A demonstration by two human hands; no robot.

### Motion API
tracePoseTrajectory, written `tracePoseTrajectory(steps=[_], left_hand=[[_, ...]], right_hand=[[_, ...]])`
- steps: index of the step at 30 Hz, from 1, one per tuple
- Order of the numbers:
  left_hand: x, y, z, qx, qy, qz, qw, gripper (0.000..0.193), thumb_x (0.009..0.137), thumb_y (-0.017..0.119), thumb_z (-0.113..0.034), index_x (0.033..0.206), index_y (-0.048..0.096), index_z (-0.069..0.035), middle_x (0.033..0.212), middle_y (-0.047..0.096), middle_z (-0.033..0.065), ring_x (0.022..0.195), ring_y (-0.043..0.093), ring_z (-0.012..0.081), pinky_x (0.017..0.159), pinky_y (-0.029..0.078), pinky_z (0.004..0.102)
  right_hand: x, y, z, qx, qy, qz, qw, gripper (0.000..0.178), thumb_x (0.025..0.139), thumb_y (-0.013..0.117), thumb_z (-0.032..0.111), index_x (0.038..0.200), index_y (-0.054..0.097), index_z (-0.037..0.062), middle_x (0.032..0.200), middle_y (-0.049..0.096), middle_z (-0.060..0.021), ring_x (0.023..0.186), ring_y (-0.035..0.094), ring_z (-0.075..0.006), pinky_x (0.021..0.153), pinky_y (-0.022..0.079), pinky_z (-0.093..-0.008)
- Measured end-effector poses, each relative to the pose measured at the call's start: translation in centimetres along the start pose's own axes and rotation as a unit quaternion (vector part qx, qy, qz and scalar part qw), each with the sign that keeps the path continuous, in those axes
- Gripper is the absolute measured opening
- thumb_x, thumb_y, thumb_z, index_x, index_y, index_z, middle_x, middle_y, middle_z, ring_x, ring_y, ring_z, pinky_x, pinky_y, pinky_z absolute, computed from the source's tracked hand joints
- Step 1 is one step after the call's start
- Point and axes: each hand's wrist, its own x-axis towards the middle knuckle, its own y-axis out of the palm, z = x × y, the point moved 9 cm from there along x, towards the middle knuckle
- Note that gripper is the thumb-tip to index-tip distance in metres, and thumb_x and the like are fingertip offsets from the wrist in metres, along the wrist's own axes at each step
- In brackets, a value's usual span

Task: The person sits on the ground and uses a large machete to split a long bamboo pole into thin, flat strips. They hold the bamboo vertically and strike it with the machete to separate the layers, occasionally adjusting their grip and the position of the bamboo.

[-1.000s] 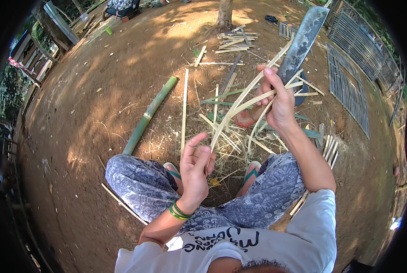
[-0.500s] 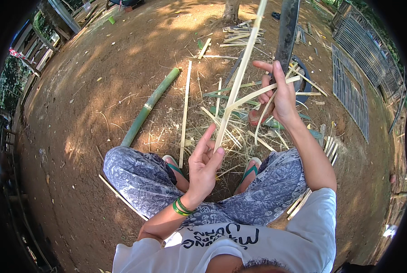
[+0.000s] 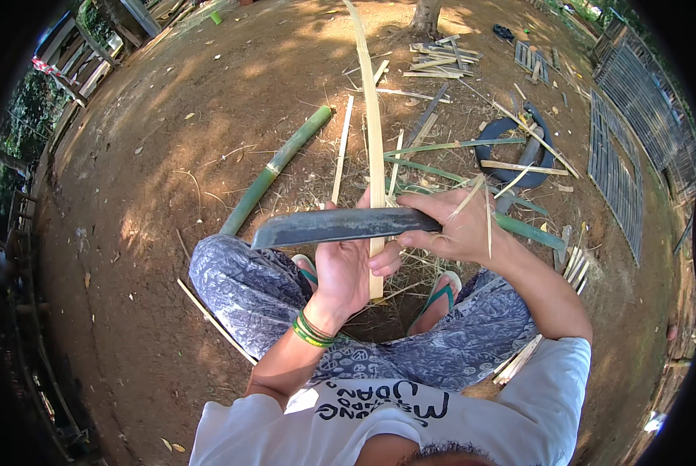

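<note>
strip (image 3: 373, 140) of pale bamboo in l hand (image 3: 344, 268), knife (image 3: 324, 226) across it.
strip points away from body, near end above gap btwn legs; l fingers curled round it, partly hidden by blade. r hand (image 3: 450, 225) clamped on knife's handle end, blade pointing l, passing over strip; can't tell if edge touches. thin slivers (image 3: 488, 229) stick out at r hand. green bamboo pole (image 3: 262, 186) lies by l knee (image 3: 219, 268); blk ring-shaped thing (image 3: 488, 133) ahead on r, slatted panel (image 3: 616, 186) farther r; pile of pale strips (image 3: 433, 74) nr tree trunk (image 3: 425, 17).
</note>
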Motion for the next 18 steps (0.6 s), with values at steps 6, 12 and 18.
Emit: tracePoseTrajectory(steps=[6,12,18], left_hand=[[-0.5,0.1,0.0,0.019,0.012,0.04,0.999,0.078,0.097,0.022,-0.072,0.157,0.023,-0.021,0.108,0.062,0.0072,0.057,0.031,0.0095,0.053,0.029,0.0241],[-1.5,1.2,-0.1,0.048,0.006,0.059,0.997,0.083,0.095,0.02,-0.076,0.159,0.018,-0.023,0.107,0.06,0.006,0.055,0.03,0.0088,0.051,0.027,0.0235],[-1.6,2.0,-0.6,0.11,0.01,0.05,0.993,0.095,0.089,0.013,-0.083,0.16,0.01,-0.019,0.101,0.057,0.0024,0.056,0.028,0.0071,0.051,0.025,0.0227]], right_hand=[[-0.2,0.2,1.0,-0.08,-0.01,0.025,0.996,0.056,0.079,0.074,0.055,0.107,0.068,0.008,0.07,0.067,-0.0124,0.062,0.068,-0.0325,0.053,0.052,-0.0432],[-0.1,-1.1,2.1,-0.1,-0.062,-0.035,0.992,0.062,0.075,0.077,0.056,0.112,0.067,0.0062,0.064,0.063,-0.0102,0.056,0.066,-0.0283,0.049,0.051,-0.0397],[-0.6,-0.7,2.5,-0.106,-0.08,-0.041,0.99,0.061,0.076,0.076,0.056,0.113,0.068,0.0076,0.063,0.062,-0.0102,0.054,0.066,-0.0284,0.048,0.05,-0.0397]])
